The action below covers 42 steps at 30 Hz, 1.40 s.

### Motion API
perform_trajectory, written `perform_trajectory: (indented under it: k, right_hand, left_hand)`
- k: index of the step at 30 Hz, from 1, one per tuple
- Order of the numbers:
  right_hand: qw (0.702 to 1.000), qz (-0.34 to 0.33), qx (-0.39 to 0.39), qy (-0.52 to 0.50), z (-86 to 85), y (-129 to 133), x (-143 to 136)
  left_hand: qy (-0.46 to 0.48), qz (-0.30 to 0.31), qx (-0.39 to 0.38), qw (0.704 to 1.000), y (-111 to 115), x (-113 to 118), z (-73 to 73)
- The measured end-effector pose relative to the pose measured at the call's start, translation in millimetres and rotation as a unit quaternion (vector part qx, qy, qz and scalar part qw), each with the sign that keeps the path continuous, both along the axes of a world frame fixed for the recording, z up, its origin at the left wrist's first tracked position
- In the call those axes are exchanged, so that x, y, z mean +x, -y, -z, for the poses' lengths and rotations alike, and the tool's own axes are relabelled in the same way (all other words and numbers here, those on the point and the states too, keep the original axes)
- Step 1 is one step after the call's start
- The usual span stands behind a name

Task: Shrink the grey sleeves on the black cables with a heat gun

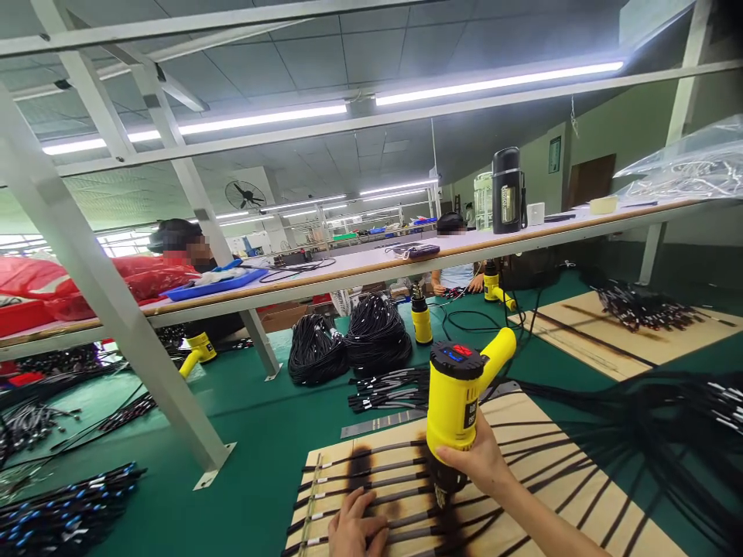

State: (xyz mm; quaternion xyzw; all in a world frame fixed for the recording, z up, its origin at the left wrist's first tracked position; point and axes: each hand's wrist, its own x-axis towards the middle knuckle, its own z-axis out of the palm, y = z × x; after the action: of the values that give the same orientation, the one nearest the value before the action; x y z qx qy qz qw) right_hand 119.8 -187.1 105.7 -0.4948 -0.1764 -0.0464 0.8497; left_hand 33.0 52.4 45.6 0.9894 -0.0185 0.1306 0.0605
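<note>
My right hand (479, 456) is closed around the lower body of a yellow heat gun (456, 394), which points its dark nozzle down at a wooden board (528, 441). A lit display shows on the gun's top end. Below the nozzle, black cables (400, 468) with grey sleeves lie side by side across the board, which has dark scorch marks. At the board's near left, my left hand (355, 526) rests over the cables with its fingers apart and bent. A thin strip (313, 495) crosses the cable ends beside it. The lower part of this hand is cut off by the frame.
Coiled black cable bundles (378, 336) and another heat gun (422, 317) stand behind the board. A metal post (116, 309) rises at left, near blue-tipped cables (70, 507). Overhead, a shelf (348, 267) carries a black flask (507, 193). Other people sit beyond.
</note>
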Motion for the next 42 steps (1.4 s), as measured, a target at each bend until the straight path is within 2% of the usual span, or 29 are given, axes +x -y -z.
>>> perform_trajectory:
  k: [8,14,18,22,26,31,36,42]
  right_hand:
    - [1.0,0.02,0.0,-0.02,3.7,0.1,-1.2]
    - [1.0,0.003,0.003,-0.022,2.0,6.8,-7.8]
    - [1.0,-0.011,-0.004,-0.017,-1.2,9.8,-18.5]
    - [0.999,0.032,0.029,-0.013,-10.0,8.4,-24.1]
    - [0.997,0.074,0.028,-0.014,-27.6,16.7,-26.4]
    - [0.997,0.071,0.006,-0.018,-45.4,34.7,-35.5]
    - [0.998,0.062,0.001,-0.026,-44.8,40.9,-42.3]
    - [0.998,0.051,-0.006,-0.022,-34.2,35.6,-40.1]
  left_hand:
    - [-0.058,-0.007,0.0,0.998,19.2,3.5,-17.9]
    - [-0.136,0.0,-0.006,0.991,26.1,10.4,-31.0]
    - [-0.141,0.001,-0.002,0.99,31.2,18.7,-38.5]
    - [-0.118,-0.002,-0.002,0.993,30.0,23.6,-35.0]
    - [-0.062,-0.016,-0.015,0.998,21.5,15.9,-26.8]
    - [-0.08,0.035,-0.033,0.996,15.2,0.1,-28.3]
    - [-0.099,0.079,-0.033,0.991,20.0,4.0,-28.0]
    - [-0.104,0.064,-0.029,0.992,23.9,11.8,-30.0]
